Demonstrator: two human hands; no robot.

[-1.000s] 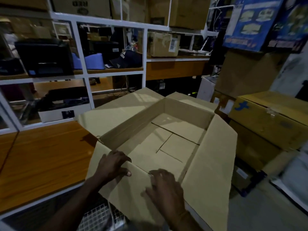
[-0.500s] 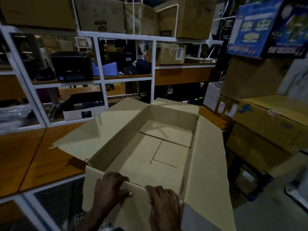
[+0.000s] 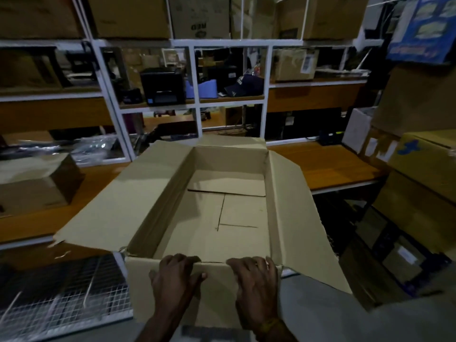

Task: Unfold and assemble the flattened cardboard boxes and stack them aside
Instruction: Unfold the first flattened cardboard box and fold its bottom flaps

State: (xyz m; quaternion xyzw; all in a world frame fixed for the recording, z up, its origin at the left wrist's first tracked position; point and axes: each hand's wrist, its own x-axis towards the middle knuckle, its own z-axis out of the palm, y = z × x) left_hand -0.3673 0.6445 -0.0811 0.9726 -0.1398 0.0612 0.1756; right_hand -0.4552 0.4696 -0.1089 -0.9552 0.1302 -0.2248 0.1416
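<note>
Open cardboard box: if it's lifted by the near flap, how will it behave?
The cardboard box is empty, so probably light for its size. Both the left hand and the right hand grip one thin near flap, which would likely bend at its crease. Splayed side flaps may flop.

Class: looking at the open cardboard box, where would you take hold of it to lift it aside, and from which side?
Grip the cardboard box by its two long side walls, reaching in from above, one hand each side. Its splayed top flaps look too floppy to bear it; the upright walls look stiffer, and the box seems too wide for one hand.
</note>
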